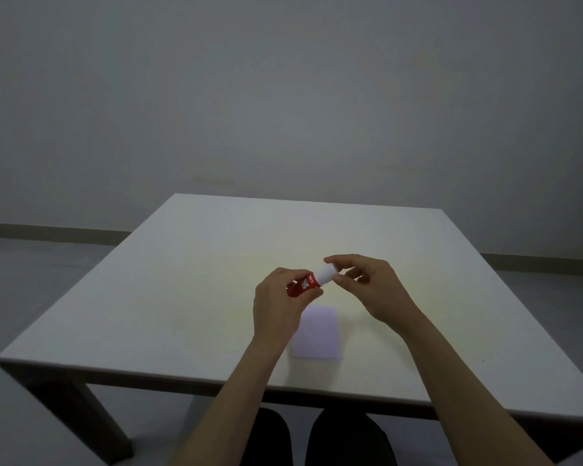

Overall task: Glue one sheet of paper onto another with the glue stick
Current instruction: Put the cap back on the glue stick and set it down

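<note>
A glue stick [306,284] with a red labelled body and a white cap [327,274] is held above the white table [148,297]. My left hand [278,306] grips the red body. The thumb and fingers of my right hand [371,287] pinch the white cap, which sits on the stick. Below the hands a pale lilac sheet of paper [317,334] lies flat on the table, its left edge partly hidden by my left wrist. I cannot tell whether it is one sheet or two stacked.
The table's near edge [216,381] runs just in front of my knees [317,438]. A plain grey wall and a floor strip lie behind the table.
</note>
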`<state>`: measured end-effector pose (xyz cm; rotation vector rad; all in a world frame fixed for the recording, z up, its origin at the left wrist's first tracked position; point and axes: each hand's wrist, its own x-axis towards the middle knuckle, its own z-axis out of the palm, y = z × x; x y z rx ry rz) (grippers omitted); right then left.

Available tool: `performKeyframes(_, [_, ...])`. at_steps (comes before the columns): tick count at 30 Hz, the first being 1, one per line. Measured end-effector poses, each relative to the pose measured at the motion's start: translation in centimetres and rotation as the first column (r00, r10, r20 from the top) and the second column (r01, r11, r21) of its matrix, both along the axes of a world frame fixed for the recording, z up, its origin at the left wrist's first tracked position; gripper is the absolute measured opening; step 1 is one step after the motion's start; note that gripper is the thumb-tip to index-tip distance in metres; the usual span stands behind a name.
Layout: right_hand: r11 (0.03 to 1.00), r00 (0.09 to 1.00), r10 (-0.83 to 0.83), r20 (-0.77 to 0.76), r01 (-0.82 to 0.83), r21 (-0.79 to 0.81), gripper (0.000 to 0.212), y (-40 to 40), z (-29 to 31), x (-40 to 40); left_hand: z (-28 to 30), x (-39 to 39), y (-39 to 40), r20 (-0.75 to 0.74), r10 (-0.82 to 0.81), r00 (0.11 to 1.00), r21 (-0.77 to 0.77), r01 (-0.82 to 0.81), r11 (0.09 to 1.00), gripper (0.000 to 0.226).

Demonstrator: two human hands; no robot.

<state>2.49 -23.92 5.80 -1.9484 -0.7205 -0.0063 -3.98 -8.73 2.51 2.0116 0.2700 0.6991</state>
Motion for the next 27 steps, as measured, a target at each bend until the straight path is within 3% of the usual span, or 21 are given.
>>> performKeyframes(6, [0.983, 0.993, -0.021, 0.120, 0.043, -0.181, 0.014, 1.2, 0.4, 0.2, -0.1, -0.4, 0.1, 0.016, 0.030, 0.999, 0.159, -0.032, 0.987, 0.026])
performKeyframes(11, [0.859, 0.939, -0.203, 0.276, 0.306, -0.410, 0.059, 2.7, 0.5, -0.1, -0.8, -0.2, -0.2, 0.027, 0.075, 0.997, 0.198, -0.079, 0.977, 0.026])
performKeyframes(16, [0.902, 0.949, -0.305, 0.083, 0.316, -0.293, 0.076, 3.2, -0.3, -0.5, -0.7, 1.4, 1.5, 0.014, 0.180, 0.984, 0.018, -0.180, 0.984, 0.032])
performKeyframes(21, [0.928, 0.960, -0.279, 0.021, 0.275, -0.251, 0.068, 1.0, -1.9, -0.2, -0.9, 3.6, 5.2, -0.068, 0.276, 0.959, -0.103, -0.282, 0.954, 0.034])
performKeyframes(27, [0.933, 0.974, -0.225, -0.029, 0.207, -0.293, 0.064, 1.3, -2.8, 0.0, -2.6, 5.2, 6.5, -0.143, 0.272, 0.952, -0.121, -0.290, 0.949, 0.033])
